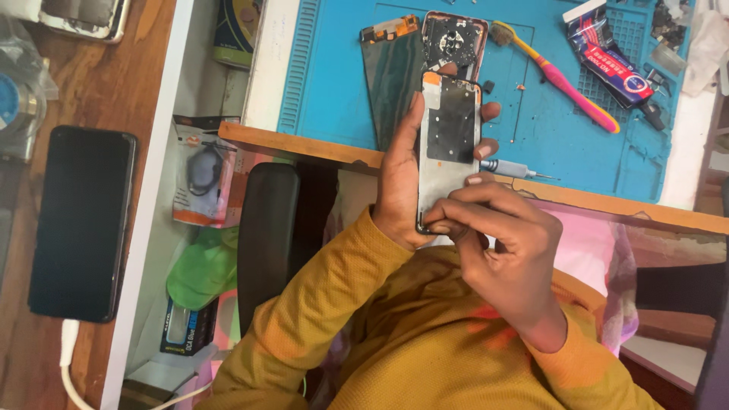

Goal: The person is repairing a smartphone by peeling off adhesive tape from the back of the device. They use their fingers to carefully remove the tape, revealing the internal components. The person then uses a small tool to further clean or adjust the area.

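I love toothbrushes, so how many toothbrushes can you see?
1. A pink and yellow plastic toothbrush lies on the blue work mat, upper right of the hands. Others may be hidden.

Phone frame (449,152) matt grey metal; mat (334,83) blue ribbed rubber; desk edge (304,146) bare wood; sleeves (319,319) knit cloth.

**Both hands raised together**

The left hand (399,178) stands upright, palm turned right, fingers wrapped around from behind with their tips showing at the right. The right hand (505,243) sits just beside it, nearer and lower, fingers curled and tips pinched at the left palm's base. Both forearms, in yellow sleeves, rise from below.
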